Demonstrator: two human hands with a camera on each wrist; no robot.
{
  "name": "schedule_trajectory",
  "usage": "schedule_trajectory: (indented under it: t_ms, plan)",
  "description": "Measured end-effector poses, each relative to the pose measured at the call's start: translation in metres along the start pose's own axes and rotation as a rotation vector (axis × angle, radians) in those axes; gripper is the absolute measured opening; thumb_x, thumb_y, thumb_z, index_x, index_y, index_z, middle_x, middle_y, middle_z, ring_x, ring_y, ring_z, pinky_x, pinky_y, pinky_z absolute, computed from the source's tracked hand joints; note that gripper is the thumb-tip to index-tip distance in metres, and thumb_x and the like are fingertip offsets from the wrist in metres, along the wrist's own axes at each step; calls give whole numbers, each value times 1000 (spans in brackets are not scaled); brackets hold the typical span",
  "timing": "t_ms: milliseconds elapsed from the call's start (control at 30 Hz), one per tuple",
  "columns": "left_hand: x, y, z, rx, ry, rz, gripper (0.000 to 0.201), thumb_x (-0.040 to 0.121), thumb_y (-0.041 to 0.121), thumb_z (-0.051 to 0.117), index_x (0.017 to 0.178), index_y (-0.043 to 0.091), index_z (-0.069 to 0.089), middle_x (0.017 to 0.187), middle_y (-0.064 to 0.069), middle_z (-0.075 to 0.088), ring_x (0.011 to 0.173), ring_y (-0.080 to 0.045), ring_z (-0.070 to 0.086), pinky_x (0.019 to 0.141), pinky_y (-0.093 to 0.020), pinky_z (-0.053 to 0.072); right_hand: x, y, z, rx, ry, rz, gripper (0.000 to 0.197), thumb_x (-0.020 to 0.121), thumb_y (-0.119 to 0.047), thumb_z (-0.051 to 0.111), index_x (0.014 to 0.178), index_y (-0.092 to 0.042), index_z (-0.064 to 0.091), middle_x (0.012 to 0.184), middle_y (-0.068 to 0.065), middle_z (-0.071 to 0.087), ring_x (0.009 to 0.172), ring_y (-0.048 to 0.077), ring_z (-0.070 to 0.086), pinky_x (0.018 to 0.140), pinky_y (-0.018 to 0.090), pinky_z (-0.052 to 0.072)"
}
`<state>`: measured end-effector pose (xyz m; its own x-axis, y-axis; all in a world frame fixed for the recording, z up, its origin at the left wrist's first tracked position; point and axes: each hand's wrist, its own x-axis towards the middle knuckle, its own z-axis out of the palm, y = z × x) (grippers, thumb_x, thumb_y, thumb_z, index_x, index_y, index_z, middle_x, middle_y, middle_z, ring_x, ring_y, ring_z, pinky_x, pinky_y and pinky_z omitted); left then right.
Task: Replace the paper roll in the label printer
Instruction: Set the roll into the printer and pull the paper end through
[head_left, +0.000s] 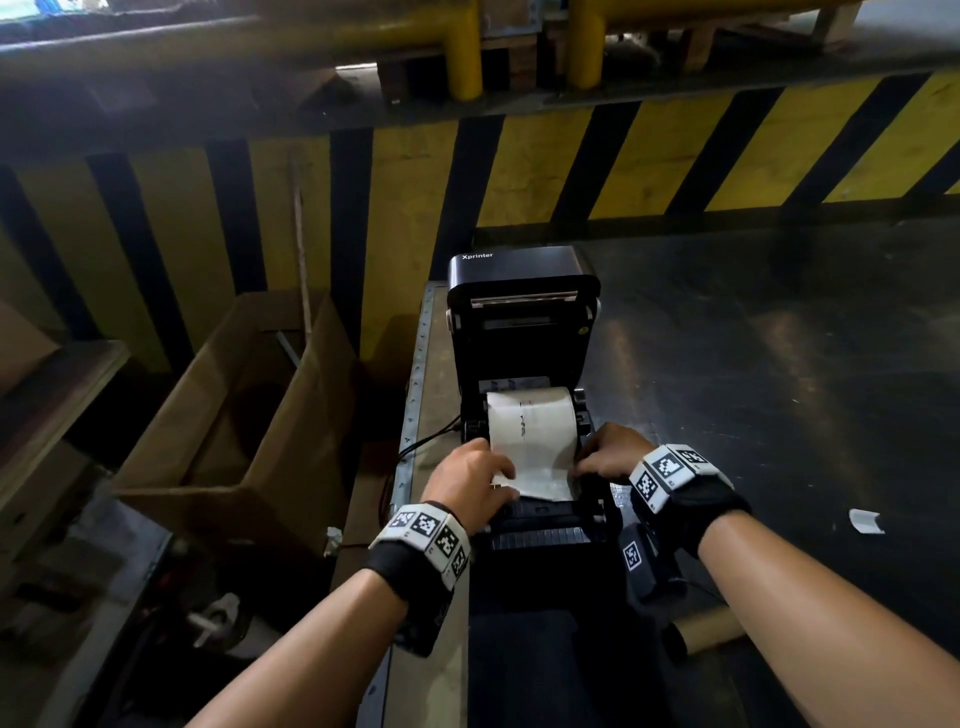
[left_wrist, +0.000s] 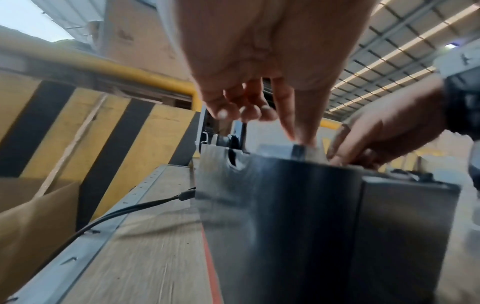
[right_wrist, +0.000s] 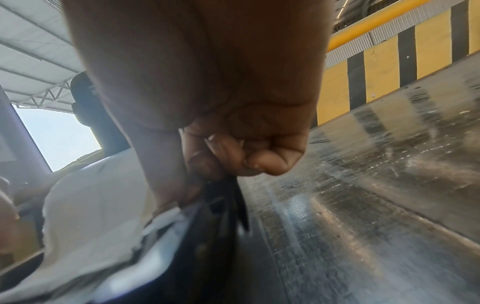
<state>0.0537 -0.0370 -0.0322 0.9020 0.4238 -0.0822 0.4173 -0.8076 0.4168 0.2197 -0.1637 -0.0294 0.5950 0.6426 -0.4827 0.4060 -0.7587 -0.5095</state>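
Note:
The black label printer (head_left: 524, 332) stands with its lid raised. A white paper roll (head_left: 530, 418) sits in its bay, and the paper's free end (head_left: 543, 480) is drawn forward over the front. My left hand (head_left: 470, 480) pinches the paper's left edge; in the left wrist view the left hand (left_wrist: 259, 61) has thumb and forefinger reaching down onto the paper (left_wrist: 313, 153), the other fingers curled. My right hand (head_left: 610, 457) grips the right edge, fingers curled. In the right wrist view the right hand (right_wrist: 207, 92) holds at the paper (right_wrist: 91, 216) beside a black guide (right_wrist: 221, 205).
An open cardboard box (head_left: 234, 415) stands left of the bench. A cable (head_left: 415, 448) leaves the printer's left side. An empty cardboard core (head_left: 711, 630) and a white paper scrap (head_left: 865, 521) lie on the metal tabletop (head_left: 779, 364). A yellow-and-black barrier (head_left: 571, 166) runs behind.

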Motion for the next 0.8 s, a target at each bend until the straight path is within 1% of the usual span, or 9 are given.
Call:
schedule_trajectory:
  t_ms: [100, 200, 333, 400, 467, 533, 567, 667, 800]
  plan:
    - [0, -3, 9, 67, -52, 66, 28, 87, 34, 61, 111, 20, 68, 108, -4, 57, 104, -22, 55, 86, -32, 45, 1, 2, 2, 15, 10, 4, 29, 70, -26, 75, 94, -9, 74, 88, 7, 68, 80, 19, 59, 62, 21, 44]
    - [3, -7, 8, 90, -53, 117, 25, 89, 34, 58, 107, 20, 69, 104, -4, 57, 100, -22, 56, 83, -32, 47, 3, 4, 4, 16, 24, -6, 31, 71, -28, 74, 95, -9, 73, 100, 11, 72, 90, 23, 63, 74, 26, 47]
    - [6, -11, 5, 115, -68, 190, 21, 89, 30, 57, 99, 17, 71, 100, -5, 58, 97, -24, 56, 83, -34, 48, 4, 5, 6, -20, 41, -10, 33, 70, -29, 74, 96, -8, 73, 102, 12, 72, 92, 25, 65, 80, 29, 50]
    - [7, -11, 6, 145, -76, 220, 22, 91, 27, 55, 99, 16, 71, 102, -6, 58, 99, -25, 56, 83, -34, 46, 4, 7, 8, -64, 70, -12, 34, 69, -31, 73, 94, -8, 73, 98, 12, 72, 92, 27, 66, 79, 32, 53]
    - [8, -10, 7, 176, -79, 248, 23, 92, 27, 53, 100, 16, 70, 103, -7, 59, 100, -24, 54, 83, -33, 43, -1, 10, 8, -90, 194, -46, 31, 67, -34, 69, 87, -9, 72, 89, 13, 73, 84, 29, 67, 73, 34, 56]
    - [9, -12, 9, 185, -73, 266, 23, 92, 27, 52, 100, 15, 70, 103, -7, 59, 101, -24, 53, 83, -34, 43, -12, 10, 7, -118, 327, -134, 28, 72, -37, 64, 80, -11, 70, 79, 10, 71, 73, 26, 67, 66, 35, 57]
    - [9, -12, 10, 185, -73, 271, 23, 92, 27, 52, 100, 15, 70, 104, -7, 59, 101, -24, 53, 84, -34, 43, -19, 10, 9, -133, 341, -195, 27, 75, -38, 63, 79, -12, 69, 78, 8, 71, 71, 23, 66, 66, 35, 57]
    - [10, -13, 12, 178, -83, 265, 23, 92, 26, 52, 99, 13, 70, 103, -7, 58, 101, -25, 53, 85, -34, 41, -37, 3, 22, -265, 206, -378, 26, 81, -37, 61, 89, -14, 72, 92, 4, 69, 82, 19, 63, 74, 34, 53]
    - [11, -11, 13, 192, -93, 247, 23, 91, 25, 52, 98, 12, 70, 103, -8, 59, 103, -26, 53, 88, -36, 41, -37, 3, 35, -337, 151, -423, 30, 86, -37, 56, 101, -16, 70, 104, 3, 65, 93, 20, 61, 78, 32, 50]
